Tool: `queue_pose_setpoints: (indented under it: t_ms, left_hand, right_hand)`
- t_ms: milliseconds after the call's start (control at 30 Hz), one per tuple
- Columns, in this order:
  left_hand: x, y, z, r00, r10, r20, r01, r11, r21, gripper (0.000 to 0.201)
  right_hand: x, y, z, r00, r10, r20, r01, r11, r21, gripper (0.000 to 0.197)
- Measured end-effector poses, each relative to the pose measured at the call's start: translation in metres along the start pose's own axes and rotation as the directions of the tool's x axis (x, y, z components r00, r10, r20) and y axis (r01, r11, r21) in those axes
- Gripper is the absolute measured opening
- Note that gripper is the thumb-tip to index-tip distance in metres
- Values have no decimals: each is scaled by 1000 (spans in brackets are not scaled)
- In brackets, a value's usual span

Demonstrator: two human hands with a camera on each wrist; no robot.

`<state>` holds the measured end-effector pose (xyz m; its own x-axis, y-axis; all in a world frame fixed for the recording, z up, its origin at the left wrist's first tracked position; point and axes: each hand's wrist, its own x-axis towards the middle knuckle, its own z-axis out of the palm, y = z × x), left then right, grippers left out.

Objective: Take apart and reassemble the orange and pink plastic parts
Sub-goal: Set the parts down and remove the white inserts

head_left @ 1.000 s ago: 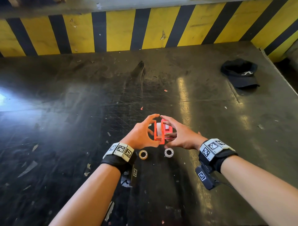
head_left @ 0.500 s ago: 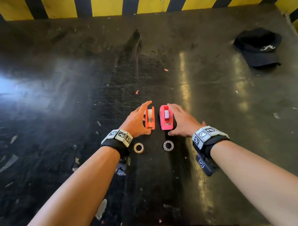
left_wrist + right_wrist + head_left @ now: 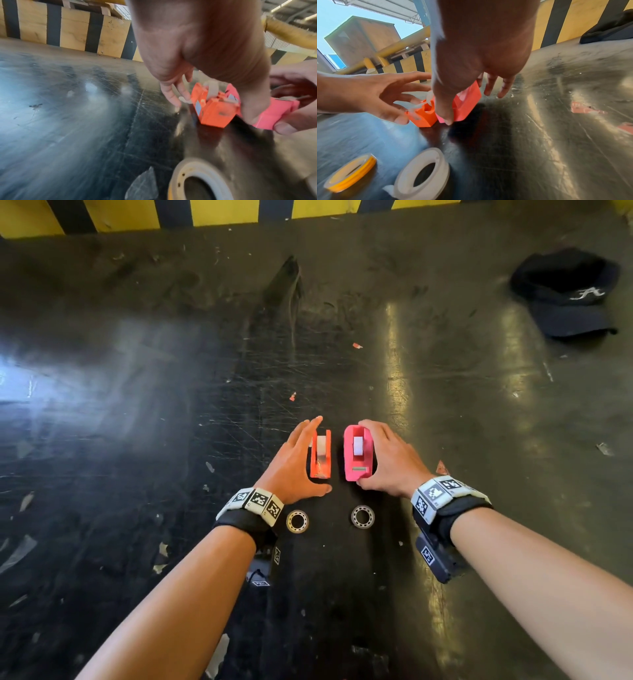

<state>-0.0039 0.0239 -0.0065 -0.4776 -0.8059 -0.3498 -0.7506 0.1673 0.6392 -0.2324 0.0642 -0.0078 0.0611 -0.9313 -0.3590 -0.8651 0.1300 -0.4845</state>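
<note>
Two small tape dispensers stand side by side on the dark table [image 3: 164, 412], a narrow gap between them. The orange dispenser [image 3: 321, 455] [image 3: 216, 112] [image 3: 423, 116] is on the left, with a white tape strip across its top. My left hand [image 3: 308, 457] lies along its left side with straight, spread fingers, the thumb touching its near end. The pink dispenser [image 3: 358, 453] [image 3: 274, 113] [image 3: 465, 101] is on the right. My right hand [image 3: 373, 453] grips it, thumb at the near end and fingers curled over the far side.
A yellowish tape roll [image 3: 297, 521] [image 3: 351, 174] and a white tape roll [image 3: 362, 516] [image 3: 424, 174] lie flat just in front of my wrists. A black cap [image 3: 568, 292] sits at the far right. A yellow-and-black striped wall [image 3: 222, 212] borders the table's far edge.
A second ago both hands held the orange and pink dispensers pressed together above the table. They have come apart and now stand on the table; my left fingers have loosened.
</note>
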Motion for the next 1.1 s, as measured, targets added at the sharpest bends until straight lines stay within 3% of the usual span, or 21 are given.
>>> queue_pose_setpoints:
  t_ms: [67, 133, 200, 400, 567, 867, 1100]
  left_hand:
    - [-6, 8, -8, 992, 74, -101, -73, 997, 15, 103]
    - [-10, 21, -18, 966, 169, -196, -159, 985, 63, 67]
    - [-12, 38, -27, 947, 239, -216, -221, 970, 100, 52]
    - [-14, 65, -33, 949, 274, -154, -239, 948, 210, 61]
    - [-16, 69, -32, 945, 283, -162, -243, 942, 230, 53]
    - [-22, 73, -38, 955, 250, -162, -230, 964, 132, 42]
    - [-30, 42, -40, 966, 163, -199, -149, 985, 81, 41]
  right_hand:
    - [-8, -1, -4, 998, -43, -37, 46, 996, 70, 115]
    - [-17, -4, -10, 994, -85, -75, 94, 988, 123, 114]
    - [-26, -10, -19, 988, -115, -104, 130, 981, 145, 113]
    - [-39, -27, -36, 978, -171, -116, 186, 973, 135, 115]
    - [-43, -28, -35, 972, -204, -118, 215, 972, 90, 114]
    - [-37, -18, -27, 992, -115, -56, 119, 991, 66, 117]
    - [-9, 0, -18, 1000, 6, 10, -6, 1000, -14, 122]
